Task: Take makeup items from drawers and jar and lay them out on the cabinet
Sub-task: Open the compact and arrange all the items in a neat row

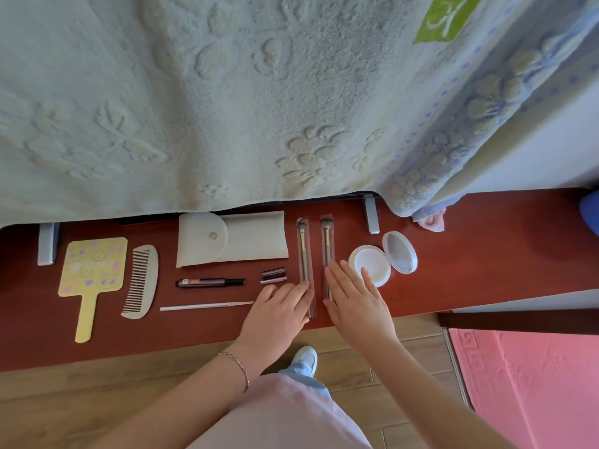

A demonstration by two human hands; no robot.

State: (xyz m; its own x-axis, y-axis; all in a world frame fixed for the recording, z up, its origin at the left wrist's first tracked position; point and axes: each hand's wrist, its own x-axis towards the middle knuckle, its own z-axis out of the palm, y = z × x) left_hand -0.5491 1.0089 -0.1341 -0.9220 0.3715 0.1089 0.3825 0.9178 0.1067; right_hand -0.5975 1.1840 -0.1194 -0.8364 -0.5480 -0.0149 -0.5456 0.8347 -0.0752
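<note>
On the red-brown cabinet top lie a yellow hand mirror, a grey comb, a white pouch, a dark pen-like stick, a thin white pencil, a small lipstick, two wrapped brushes and an open white compact. My left hand lies flat, fingers on the lower end of the left brush. My right hand lies flat over the lower end of the right brush, next to the compact. Neither hand grips anything.
A pale embossed blanket hangs over the back of the cabinet, covering what stands there on two grey feet. A pink cloth peeks out at the right. Below are wooden floor, my shoe and a pink rug.
</note>
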